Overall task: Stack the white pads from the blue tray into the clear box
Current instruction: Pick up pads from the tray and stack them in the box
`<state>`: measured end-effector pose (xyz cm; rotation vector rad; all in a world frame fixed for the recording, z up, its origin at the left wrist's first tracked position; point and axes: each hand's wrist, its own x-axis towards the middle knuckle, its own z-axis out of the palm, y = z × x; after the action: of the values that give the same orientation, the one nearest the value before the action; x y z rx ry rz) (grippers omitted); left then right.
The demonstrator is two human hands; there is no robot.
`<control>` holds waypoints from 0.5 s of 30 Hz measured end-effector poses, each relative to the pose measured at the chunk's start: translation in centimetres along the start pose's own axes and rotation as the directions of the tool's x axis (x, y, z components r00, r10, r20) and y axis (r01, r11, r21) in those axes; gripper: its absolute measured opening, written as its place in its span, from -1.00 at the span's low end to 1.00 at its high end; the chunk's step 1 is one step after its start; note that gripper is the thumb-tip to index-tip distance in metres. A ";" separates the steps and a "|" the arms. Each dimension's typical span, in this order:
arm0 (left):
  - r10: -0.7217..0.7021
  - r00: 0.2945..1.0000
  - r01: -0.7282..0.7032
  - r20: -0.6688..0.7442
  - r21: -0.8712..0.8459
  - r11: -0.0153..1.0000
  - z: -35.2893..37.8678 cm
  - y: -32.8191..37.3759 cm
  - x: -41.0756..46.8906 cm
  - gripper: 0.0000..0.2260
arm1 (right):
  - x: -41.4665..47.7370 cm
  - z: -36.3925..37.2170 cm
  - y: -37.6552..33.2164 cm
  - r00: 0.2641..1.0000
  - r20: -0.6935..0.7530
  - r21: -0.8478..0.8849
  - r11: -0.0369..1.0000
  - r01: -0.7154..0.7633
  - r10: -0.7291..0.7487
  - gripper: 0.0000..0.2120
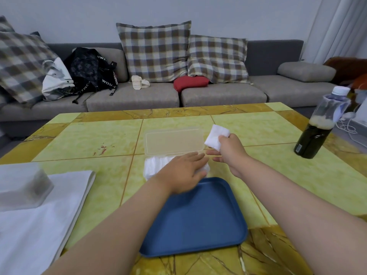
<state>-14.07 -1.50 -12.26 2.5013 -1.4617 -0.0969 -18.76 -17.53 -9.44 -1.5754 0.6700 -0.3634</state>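
R hand (230, 149) pinches one white pad (216, 135) btw thumb & fingers, held in the air just right of the lid (174, 140), which lies open behind the box (153, 167) on the table (89, 135). L hand (183, 173) is spread, fingers straight, palm down on the pads (151, 165) stacked in the box. Box sits just behind the tray (198, 219); touching or not, can't tell. L wrist is over the tray's far edge. Dark bottle (315, 132) stands far right; white cloth (39, 225) lies at left.

Clear box (174, 140) open — white pads (155, 166) inside, blue tray (198, 221) alongside
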 end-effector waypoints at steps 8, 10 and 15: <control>-0.207 0.964 0.173 -0.167 -0.198 0.965 0.1 -0.3 1.5 -0.75 | 0.1 1.4 -0.3 0.998 0.022 -0.123 0.991 0.054 -0.052 -0.72; -0.316 0.932 0.279 -0.177 -0.209 0.937 0.0 0.2 2.4 -0.77 | 0.0 1.6 -0.3 0.998 -0.002 -0.157 0.986 0.055 -0.056 -0.72; -0.478 0.868 0.436 -0.135 -0.255 0.863 -0.6 1.0 4.1 -0.87 | -0.3 1.5 -0.6 0.996 -0.034 -0.128 0.989 0.079 -0.084 -0.73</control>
<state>-12.76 -5.35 -11.14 2.5369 -0.7118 -0.0870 -17.93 -16.17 -8.98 -1.7236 0.6711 -0.4200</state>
